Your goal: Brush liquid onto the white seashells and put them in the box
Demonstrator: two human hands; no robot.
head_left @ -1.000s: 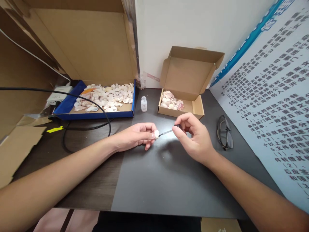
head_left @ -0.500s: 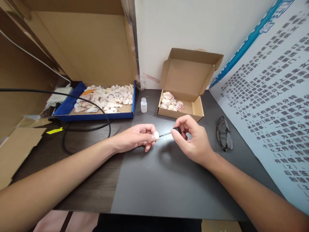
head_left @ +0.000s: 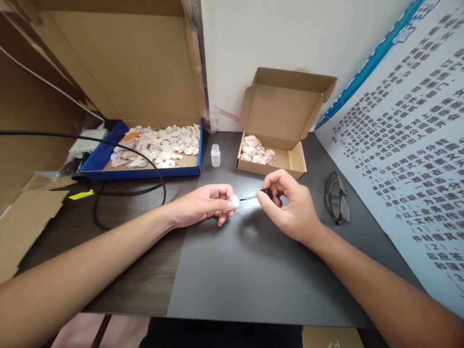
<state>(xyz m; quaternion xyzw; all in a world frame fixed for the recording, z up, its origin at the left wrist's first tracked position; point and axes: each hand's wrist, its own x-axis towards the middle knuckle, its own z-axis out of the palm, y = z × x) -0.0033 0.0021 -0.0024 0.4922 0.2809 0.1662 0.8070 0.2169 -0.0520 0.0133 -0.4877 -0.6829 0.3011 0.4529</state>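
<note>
A small white shell (head_left: 235, 201) is pinched between the thumb and fingers of my left hand (head_left: 208, 205), above the grey mat. My right hand (head_left: 288, 203) grips the black cap of a brush applicator (head_left: 250, 197), whose thin stem points left at the shell. The dark brush tip is just right of the shell, with a slight gap between them. Behind my hands an uncapped clear bottle (head_left: 215, 156) with a printed label stands upright.
A blue-edged box (head_left: 145, 174) full of shells is at the back left; a smaller open cardboard box (head_left: 271, 169) with shells is back right. Folded glasses (head_left: 337, 198) lie at right. A black cable (head_left: 123, 144) crosses the left side near cardboard (head_left: 32, 222).
The brush tip has moved a little away from the shell, from touching its edge to slightly apart. My left hand still holds the shell in nearly the same place.
</note>
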